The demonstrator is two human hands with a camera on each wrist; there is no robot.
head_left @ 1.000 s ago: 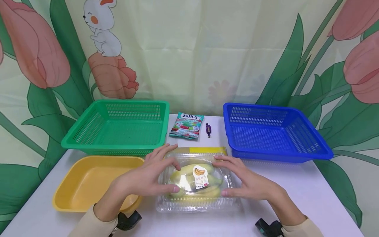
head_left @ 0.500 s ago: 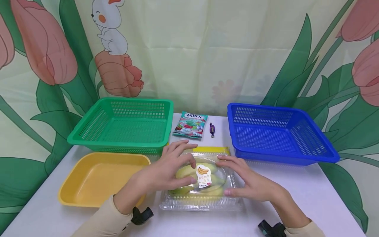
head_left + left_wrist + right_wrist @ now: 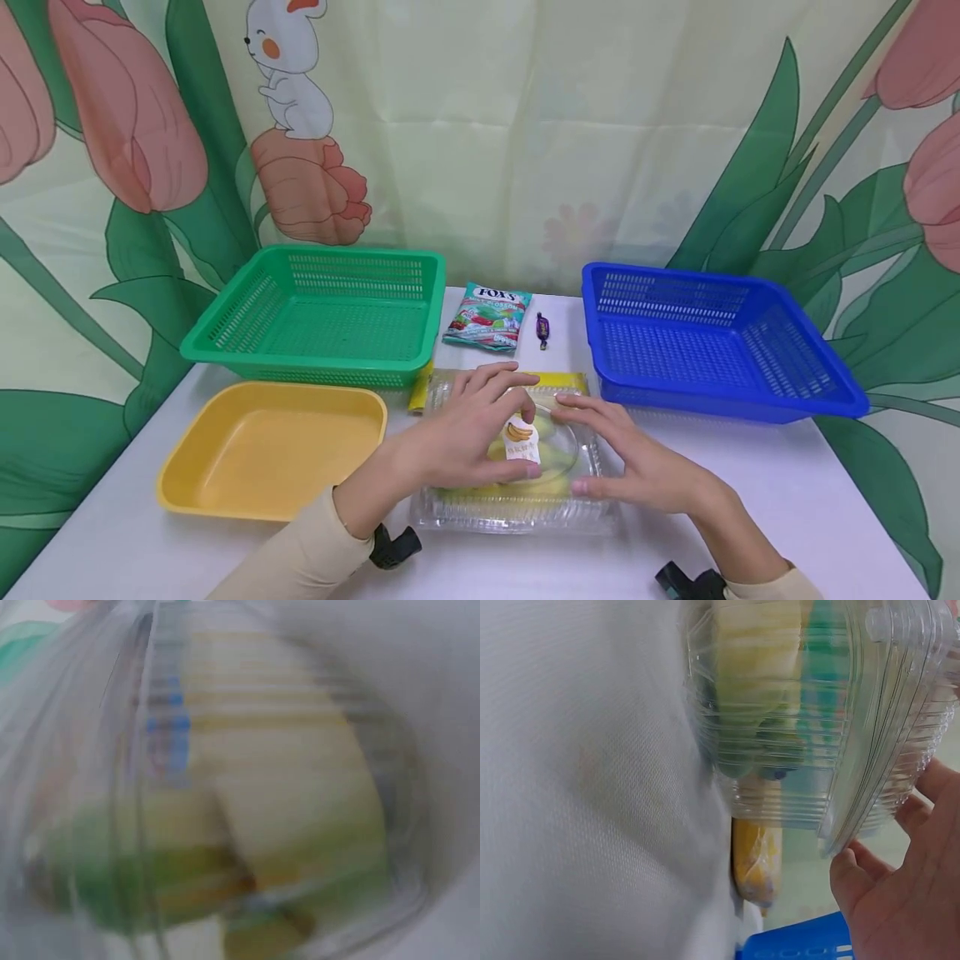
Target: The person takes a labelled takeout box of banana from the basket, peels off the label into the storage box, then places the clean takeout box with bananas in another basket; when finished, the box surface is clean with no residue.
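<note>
A clear plastic clamshell box [image 3: 517, 521] with bananas [image 3: 553, 454] inside stands at the middle front of the table, its lid down and a banana sticker [image 3: 521, 442] on top. My left hand [image 3: 476, 433] is over the lid's left half, fingers loosely bent, hiding part of the sticker; contact is unclear. At the right edge, my right hand [image 3: 645, 462] has its fingers and thumb spread. In the right wrist view, the thumb tip of that hand [image 3: 915, 885] meets the lid's rim. Motion blurs the left wrist view, where the box [image 3: 285, 750] fills much of the picture.
A yellow packet [image 3: 558, 380] lies behind the box. Farther back are a FOX'S candy bag [image 3: 487, 318] and a small purple-wrapped candy [image 3: 542, 331]. A green basket [image 3: 330, 372] and yellow basin [image 3: 168, 487] stand left, a blue basket [image 3: 735, 400] right.
My left hand has moved right, from the box's left edge to over its lid. The right hand has stayed at the right edge. The head view has shifted slightly.
</note>
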